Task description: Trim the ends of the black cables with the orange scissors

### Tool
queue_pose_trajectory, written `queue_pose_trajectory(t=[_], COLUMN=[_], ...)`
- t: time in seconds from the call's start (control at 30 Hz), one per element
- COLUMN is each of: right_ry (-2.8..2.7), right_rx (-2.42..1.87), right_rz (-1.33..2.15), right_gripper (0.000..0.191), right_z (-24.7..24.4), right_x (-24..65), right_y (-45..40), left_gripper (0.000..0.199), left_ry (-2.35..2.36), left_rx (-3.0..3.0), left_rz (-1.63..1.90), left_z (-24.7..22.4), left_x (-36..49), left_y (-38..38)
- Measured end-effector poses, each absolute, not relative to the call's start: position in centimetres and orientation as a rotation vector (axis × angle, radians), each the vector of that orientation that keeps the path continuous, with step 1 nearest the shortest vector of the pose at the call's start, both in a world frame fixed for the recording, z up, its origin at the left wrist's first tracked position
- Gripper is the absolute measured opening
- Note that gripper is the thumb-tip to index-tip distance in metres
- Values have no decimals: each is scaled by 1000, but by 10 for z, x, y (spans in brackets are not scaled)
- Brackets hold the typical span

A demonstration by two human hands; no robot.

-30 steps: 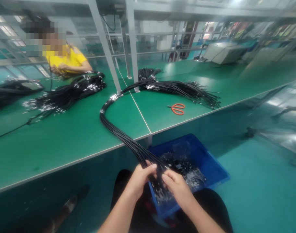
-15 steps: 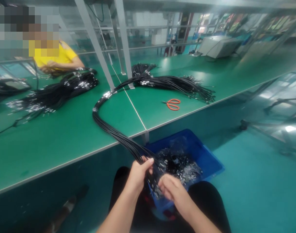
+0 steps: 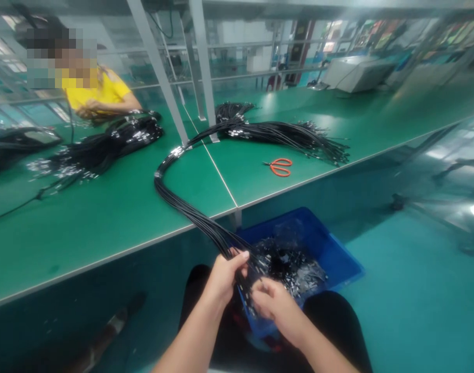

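Observation:
A long bundle of black cables [image 3: 194, 215] curves over the green table's edge down to my lap. My left hand [image 3: 231, 269] is wrapped round this bundle near its lower end. Close beside it, my right hand [image 3: 270, 298] is closed, fingers pinched at the cable ends; what exactly they grip is too small to make out. Below both hands sits a blue bin [image 3: 334, 254] holding a heap of small black and silvery pieces and clear plastic.
Orange-handled scissors [image 3: 280, 167] lie near the edge of the green table [image 3: 116, 217]. More black cable bundles [image 3: 283, 137] rest behind them and at the left [image 3: 100, 147]. Grey posts [image 3: 159, 72] rise from the table. A person in yellow [image 3: 105, 93] sits across at the left.
My right hand has shifted slightly left and up, closer to my left hand. My left hand keeps its grip on the cables. The whole view has shifted slightly.

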State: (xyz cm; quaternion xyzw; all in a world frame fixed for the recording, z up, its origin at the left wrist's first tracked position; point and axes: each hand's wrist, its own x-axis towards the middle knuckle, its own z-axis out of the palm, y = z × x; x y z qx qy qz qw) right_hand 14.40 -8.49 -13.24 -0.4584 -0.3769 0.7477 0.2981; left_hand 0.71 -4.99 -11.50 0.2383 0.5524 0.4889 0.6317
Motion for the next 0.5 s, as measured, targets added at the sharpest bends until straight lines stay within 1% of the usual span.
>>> queue_pose_trajectory(t=[0.1,0.3,0.5], right_ry=[-1023,-886,-737], right_rx=[-1223,-1217,-1203], right_rz=[1973,2037,2174], right_gripper=[23,37,37], right_z=[-130,-133,-131], right_x=[143,148,172], right_y=[-82,-78,-94], left_gripper=[26,27,26], left_ry=[1274,1254,1293], left_rx=[551,616,608], left_rz=[1099,1049,1125], left_z=[-116,-120,-123], left_x=[4,-7,-5], left_y=[-52,-66,-67])
